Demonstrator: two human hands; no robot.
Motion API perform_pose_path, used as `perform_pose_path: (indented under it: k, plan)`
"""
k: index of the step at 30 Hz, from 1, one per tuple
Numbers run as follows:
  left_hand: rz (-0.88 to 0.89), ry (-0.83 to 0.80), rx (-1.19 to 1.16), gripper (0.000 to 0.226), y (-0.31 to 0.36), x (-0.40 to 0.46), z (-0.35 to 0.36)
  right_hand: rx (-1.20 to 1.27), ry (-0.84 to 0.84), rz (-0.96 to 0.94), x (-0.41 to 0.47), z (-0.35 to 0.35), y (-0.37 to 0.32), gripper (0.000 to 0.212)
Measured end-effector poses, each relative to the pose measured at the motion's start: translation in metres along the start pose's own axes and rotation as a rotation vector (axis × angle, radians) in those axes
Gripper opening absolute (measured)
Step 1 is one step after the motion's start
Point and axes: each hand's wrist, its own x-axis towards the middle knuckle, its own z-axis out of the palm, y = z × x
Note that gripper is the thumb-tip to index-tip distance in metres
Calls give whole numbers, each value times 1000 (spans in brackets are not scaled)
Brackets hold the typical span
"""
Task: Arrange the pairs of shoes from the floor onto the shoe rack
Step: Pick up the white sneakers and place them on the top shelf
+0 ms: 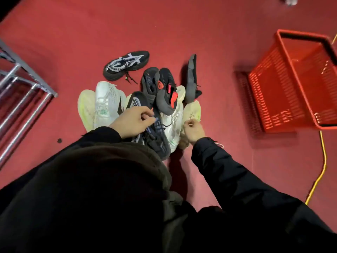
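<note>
Black jacket sleeves point(237, 172), bare hands point(131, 121)

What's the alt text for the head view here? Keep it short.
Seen from above, a person's left hand pinches the laces of a dark sneaker and the right hand touches a pale shoe, in a heap of shoes on red floor. A metal shoe rack stands at left, an empty red basket at right.

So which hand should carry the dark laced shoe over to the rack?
Left, probably. The left hand already has its fingers on the dark laced shoe, and the shoe rack is on that side. The right hand is at the pale shoes.
</note>
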Motion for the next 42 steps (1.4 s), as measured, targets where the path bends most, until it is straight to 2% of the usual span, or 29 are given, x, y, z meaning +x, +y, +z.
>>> perform_pose_path:
  k: [1, 2, 4, 5, 6, 8, 10, 11, 14, 17, 20, 22, 23, 25, 26, 27, 28, 30, 32, 33, 35, 38, 40, 42]
  plan:
    - [2, -27, -8, 20, 4, 0, 6, 12, -84, 29, 1, 5, 4, 16]
    - [4, -43, -11, 20, 7, -1, 9, 4, -139, 82, 0, 11, 6, 32]
    - [13, -60, -4, 21, 9, -3, 16, 1, -187, 143, 1, 29, 12, 68]
    - [19, -65, -6, 23, 7, -3, 17, 1, -175, 139, 6, 37, 17, 74]
    - [14, -63, -2, 24, 5, -5, 14, 3, -167, 134, 10, 42, 18, 65]
    - [-9, -39, 9, 24, -3, -9, 8, -23, -145, 87, 20, 43, 20, 28]
    - [-62, -6, 29, 24, -13, -14, 0, -52, -67, 69, 21, 33, 18, 12]
    - [-83, 12, 34, 23, -17, -17, -4, -33, -10, 50, 18, 25, 15, 11]
    - [-112, 59, 57, 25, -21, -23, -17, 7, 154, 4, 5, -7, -5, 30]
    - [-150, 137, 29, 24, -19, -29, -25, -3, 303, -99, -15, -46, -38, 29]
    - [-178, 217, -24, 23, -11, -32, -28, 74, 336, -290, -36, -77, -71, 27]
    - [-188, 225, -105, 28, -1, -34, -32, 230, 261, -427, -52, -82, -92, 29]
    - [-203, 218, -217, 36, 5, -35, -33, 335, 208, -485, -61, -80, -103, 32]
    - [-281, 100, -628, 59, 21, -44, -36, 513, 93, -550, -81, -62, -123, 34]
    - [-295, 19, -837, 69, 26, -49, -38, 526, 30, -562, -90, -48, -131, 32]
    - [-272, -10, -981, 66, 30, -57, -41, 507, -40, -571, -98, -31, -137, 31]
    - [-233, 36, -1029, 57, 28, -63, -45, 487, -126, -575, -105, -13, -144, 31]
    - [-258, 339, -850, 41, 9, -76, -64, 493, -372, -524, -113, 21, -155, 27]
    - [-306, 637, -662, 52, -15, -94, -91, 510, -606, -311, -111, 52, -165, 28]
    - [-319, 721, -636, 57, -27, -106, -104, 490, -639, -239, -104, 69, -166, 31]
    - [-336, 810, -595, 60, -53, -130, -128, 297, -572, -292, -87, 105, -161, 23]
    - [-346, 761, -502, 71, -78, -163, -150, -216, -505, -406, -66, 150, -149, 15]
    - [-400, 739, -475, 76, -88, -175, -154, -434, -436, -398, -61, 171, -149, 43]
    - [-499, 756, -484, 77, -98, -177, -152, -561, -336, -371, -57, 186, -155, 63]
